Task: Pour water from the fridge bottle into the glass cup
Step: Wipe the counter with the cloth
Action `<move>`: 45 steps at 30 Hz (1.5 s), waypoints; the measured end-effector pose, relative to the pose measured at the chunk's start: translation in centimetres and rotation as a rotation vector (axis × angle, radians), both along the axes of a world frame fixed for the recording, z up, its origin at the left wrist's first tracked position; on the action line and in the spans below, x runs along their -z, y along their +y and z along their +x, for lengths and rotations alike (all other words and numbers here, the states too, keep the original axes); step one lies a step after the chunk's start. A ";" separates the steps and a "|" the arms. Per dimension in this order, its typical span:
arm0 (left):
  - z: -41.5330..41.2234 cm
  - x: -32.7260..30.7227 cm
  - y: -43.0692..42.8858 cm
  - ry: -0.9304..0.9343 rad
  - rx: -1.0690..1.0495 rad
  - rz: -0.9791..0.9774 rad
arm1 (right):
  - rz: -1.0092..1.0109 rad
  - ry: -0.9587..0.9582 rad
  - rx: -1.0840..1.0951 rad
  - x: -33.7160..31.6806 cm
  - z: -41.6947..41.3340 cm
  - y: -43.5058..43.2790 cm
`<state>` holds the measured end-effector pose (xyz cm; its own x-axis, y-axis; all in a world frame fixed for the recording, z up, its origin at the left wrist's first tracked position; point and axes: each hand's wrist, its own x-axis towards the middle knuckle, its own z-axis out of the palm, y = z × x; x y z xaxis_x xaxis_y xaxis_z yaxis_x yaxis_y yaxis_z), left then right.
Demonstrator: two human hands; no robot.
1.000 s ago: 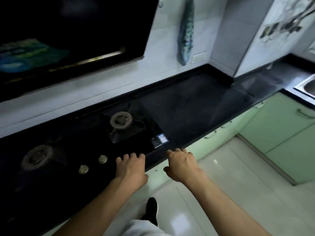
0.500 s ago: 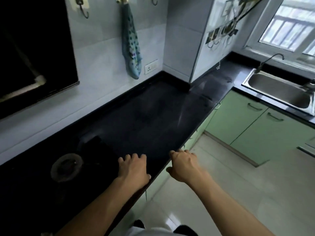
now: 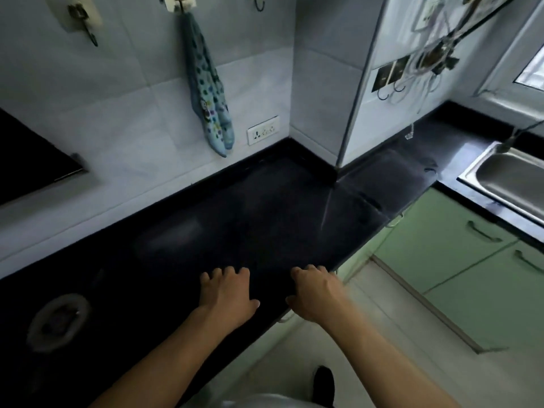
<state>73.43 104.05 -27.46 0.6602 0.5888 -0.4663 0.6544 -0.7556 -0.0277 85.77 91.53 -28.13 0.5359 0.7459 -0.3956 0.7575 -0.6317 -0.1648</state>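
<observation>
No bottle, fridge or glass cup shows in the head view. My left hand [image 3: 228, 295] hovers palm down over the black countertop [image 3: 265, 213], fingers loosely bent and holding nothing. My right hand [image 3: 316, 293] is beside it at the counter's front edge, fingers also loosely bent and empty. Both forearms reach in from the bottom of the frame.
A stove burner [image 3: 57, 320] sits at the lower left. A blue dotted cloth [image 3: 210, 95] hangs on the tiled wall above a socket [image 3: 263, 133]. A steel sink [image 3: 512, 181] lies at the right, green cabinets [image 3: 459, 260] below, pale floor [image 3: 382, 348] underfoot.
The view has swung right along the counter: the two-burner stove slid out to the left and the sink came in. Both hands stay in front, held the same way.
</observation>
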 end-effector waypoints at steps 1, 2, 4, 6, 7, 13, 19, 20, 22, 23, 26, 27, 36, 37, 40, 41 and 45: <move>1.1 -0.2 -0.3 -0.005 -0.038 -0.004 | -0.004 0.000 -0.041 0.0 1.5 0.2; 2.1 -0.4 -0.6 -0.014 -0.077 -0.009 | -0.011 0.005 -0.081 0.1 2.9 0.5; 3.4 -0.9 -0.9 -0.033 -0.143 -0.015 | -0.023 0.022 -0.152 0.1 5.0 1.3; 4.0 -1.2 -0.8 -0.048 -0.218 -0.021 | -0.036 0.041 -0.226 0.1 6.7 2.6; 4.1 -1.3 -0.7 -0.053 -0.257 -0.026 | -0.045 0.048 -0.265 0.2 7.3 3.4; 3.7 -0.9 1.3 -0.041 -0.414 -0.012 | -0.030 0.057 -0.431 0.7 8.0 8.3; 4.4 0.6 4.0 -0.062 -0.432 -0.077 | -0.049 0.047 -0.446 0.8 8.7 11.3; 4.7 0.8 4.5 -0.068 -0.426 -0.090 | -0.041 0.046 -0.436 0.9 9.1 11.5; 5.4 1.3 5.3 -0.069 -0.418 -0.105 | -0.051 0.037 -0.425 1.0 10.1 11.9; 5.7 1.4 5.6 -0.069 -0.420 -0.109 | -0.065 0.035 -0.423 1.1 10.6 12.1; 6.8 1.4 6.3 -0.087 -0.452 -0.109 | -0.086 0.065 -0.431 1.0 12.3 13.1; 7.3 1.4 6.5 -0.092 -0.469 -0.110 | -0.090 0.080 -0.443 0.9 12.9 13.6; 11.6 -0.5 6.9 -0.123 -0.704 -0.018 | 0.346 0.156 -0.459 -3.6 21.8 24.3; 11.9 -0.7 6.7 -0.123 -0.734 -0.008 | 0.465 0.199 -0.426 -4.5 22.6 26.1; 12.7 -1.3 5.7 -0.119 -0.830 0.011 | 0.744 0.382 -0.319 -7.5 23.9 32.0; 13.0 -1.5 5.3 -0.122 -0.857 0.021 | 0.795 0.405 -0.311 -8.5 24.1 34.0; 13.8 -2.7 4.4 -0.168 -0.935 0.077 | 0.930 0.463 -0.256 -11.3 23.9 40.1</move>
<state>87.25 108.45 -24.80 -0.0385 0.9374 -0.3462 0.9928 0.0753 0.0936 109.66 131.59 -16.82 0.2643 0.9284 0.2613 0.5897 0.0588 -0.8055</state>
